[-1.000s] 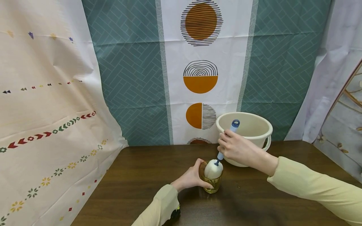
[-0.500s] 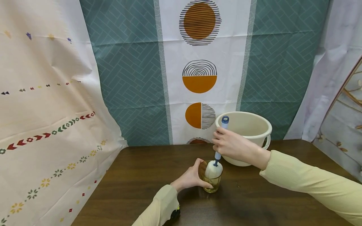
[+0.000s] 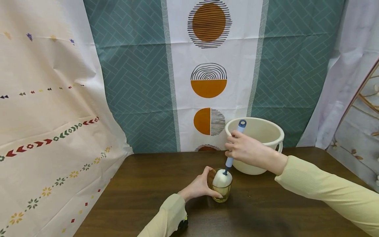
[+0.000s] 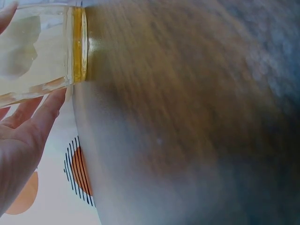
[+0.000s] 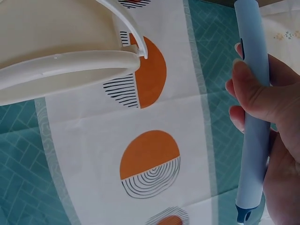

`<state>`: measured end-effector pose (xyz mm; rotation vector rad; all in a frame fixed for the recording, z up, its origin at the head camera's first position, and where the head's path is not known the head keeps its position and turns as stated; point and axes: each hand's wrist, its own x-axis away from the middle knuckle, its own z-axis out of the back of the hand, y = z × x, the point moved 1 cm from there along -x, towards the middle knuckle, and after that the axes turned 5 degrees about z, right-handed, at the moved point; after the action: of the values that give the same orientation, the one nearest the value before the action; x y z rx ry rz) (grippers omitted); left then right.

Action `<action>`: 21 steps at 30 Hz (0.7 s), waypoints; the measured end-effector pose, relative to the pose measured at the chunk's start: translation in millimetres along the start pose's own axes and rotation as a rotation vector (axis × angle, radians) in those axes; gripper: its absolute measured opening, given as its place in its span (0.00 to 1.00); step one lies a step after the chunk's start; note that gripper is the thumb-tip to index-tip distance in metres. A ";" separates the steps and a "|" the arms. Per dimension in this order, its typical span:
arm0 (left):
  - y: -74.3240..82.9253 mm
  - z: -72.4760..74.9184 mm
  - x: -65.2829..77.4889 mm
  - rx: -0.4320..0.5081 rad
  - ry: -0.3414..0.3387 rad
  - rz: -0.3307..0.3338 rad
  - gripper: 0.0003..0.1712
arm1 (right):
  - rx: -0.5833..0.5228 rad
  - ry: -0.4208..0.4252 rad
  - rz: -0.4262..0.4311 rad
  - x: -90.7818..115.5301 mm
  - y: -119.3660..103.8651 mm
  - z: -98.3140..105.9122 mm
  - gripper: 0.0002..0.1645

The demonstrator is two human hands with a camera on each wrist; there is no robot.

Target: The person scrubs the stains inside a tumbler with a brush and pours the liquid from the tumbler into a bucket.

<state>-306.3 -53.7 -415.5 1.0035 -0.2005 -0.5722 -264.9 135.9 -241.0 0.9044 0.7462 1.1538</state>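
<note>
An amber drinking glass (image 3: pixel 221 194) stands upright on the brown table, and my left hand (image 3: pixel 199 187) grips it round its side, thumb in front. The white sponge head of a cup brush (image 3: pixel 222 178) sits partly inside the glass, its top above the rim. My right hand (image 3: pixel 251 150) holds the brush's light-blue handle (image 5: pixel 255 140), which leans slightly right with its ring end up. In the left wrist view the glass (image 4: pixel 42 51) shows the sponge dimly through its wall. Fingers and thumb curl about the handle in the right wrist view.
Behind my right hand a cream bucket (image 3: pixel 251 169) with a handle stands at the back of the table (image 3: pixel 154 177). Patterned cloths (image 3: pixel 142 82) hang behind and to the left. A small dark object (image 3: pixel 182 226) lies beside my left sleeve.
The brush handle tilted upright and leftward with my right hand, then leaned back to the right. The sponge shifted slightly within the glass. My left hand keeps its grip in the same place.
</note>
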 end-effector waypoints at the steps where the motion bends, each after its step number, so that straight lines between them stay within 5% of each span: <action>1: 0.1 0.1 0.2 -0.002 0.000 0.003 0.44 | -0.003 0.001 -0.002 0.4 -0.2 0.2 0.13; 21: -1.6 -1.1 -0.3 0.001 0.011 -0.006 0.43 | -0.001 0.028 -0.084 7.8 1.9 1.1 0.13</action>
<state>-306.7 -53.4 -417.3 1.0081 -0.1885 -0.5723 -262.8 143.5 -239.1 0.8493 0.7992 1.0942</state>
